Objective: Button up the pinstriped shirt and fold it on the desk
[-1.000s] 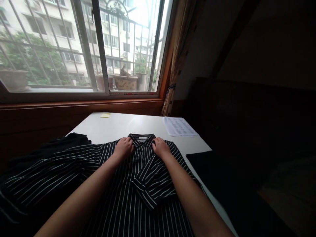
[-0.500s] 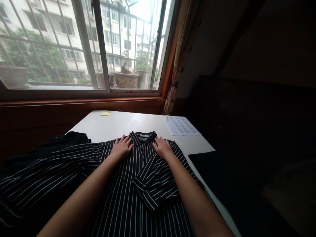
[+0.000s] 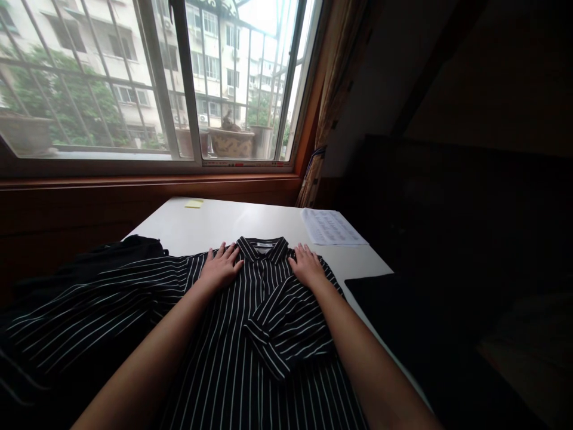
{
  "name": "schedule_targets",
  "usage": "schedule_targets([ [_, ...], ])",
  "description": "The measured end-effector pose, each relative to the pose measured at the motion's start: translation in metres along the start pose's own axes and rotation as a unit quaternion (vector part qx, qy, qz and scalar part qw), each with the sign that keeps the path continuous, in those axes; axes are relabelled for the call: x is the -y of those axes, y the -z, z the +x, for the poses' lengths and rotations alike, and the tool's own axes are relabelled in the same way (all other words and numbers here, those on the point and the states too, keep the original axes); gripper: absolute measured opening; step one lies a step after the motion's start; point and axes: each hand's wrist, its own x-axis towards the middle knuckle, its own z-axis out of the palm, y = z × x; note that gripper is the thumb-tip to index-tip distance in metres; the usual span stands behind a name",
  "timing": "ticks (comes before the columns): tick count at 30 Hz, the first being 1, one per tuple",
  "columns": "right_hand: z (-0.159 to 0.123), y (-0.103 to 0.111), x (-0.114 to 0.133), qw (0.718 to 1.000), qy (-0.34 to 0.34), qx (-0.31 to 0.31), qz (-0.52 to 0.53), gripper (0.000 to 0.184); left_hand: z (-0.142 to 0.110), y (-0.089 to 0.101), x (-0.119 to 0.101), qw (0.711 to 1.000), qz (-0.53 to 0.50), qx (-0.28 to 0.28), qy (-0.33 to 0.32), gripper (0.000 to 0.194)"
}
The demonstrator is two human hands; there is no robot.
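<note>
A black shirt with thin white stripes lies spread on a white table, its collar pointing away from me. My left hand lies flat on the shirt just left of the collar, fingers stretched out. To the right of the collar my right hand rests flat on the shoulder, fingers out. The shirt's right sleeve is folded in over the front. Its left sleeve spreads out to the left.
A printed sheet of paper lies at the table's far right. A yellow sticky note sits at the far edge by the wooden window sill. A dark garment lies at the left. A black surface borders the table's right.
Both hands went from curled at the collar to flat on the shirt. They have slid a little apart, the right hand moving outward onto the shoulder.
</note>
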Motion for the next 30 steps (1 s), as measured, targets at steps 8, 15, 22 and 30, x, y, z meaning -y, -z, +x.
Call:
schedule_targets([
  [8,-0.041,0.007,0.066,0.981,0.193,0.019,0.021,0.057,0.000,-0.002,0.000,1.000,-0.002,-0.014,-0.004,0.063],
  [15,-0.056,-0.003,0.085,0.967,0.245,0.051,0.056,0.067,-0.006,0.002,-0.003,0.997,-0.008,-0.074,-0.024,0.056],
  [22,-0.048,0.003,0.067,0.977,0.200,-0.020,0.078,0.054,-0.015,0.023,-0.015,0.980,-0.008,-0.129,-0.153,0.043],
  [30,-0.053,0.015,-0.009,0.994,0.056,-0.080,0.056,0.053,0.009,0.010,-0.067,0.964,-0.018,-0.090,-0.251,0.044],
])
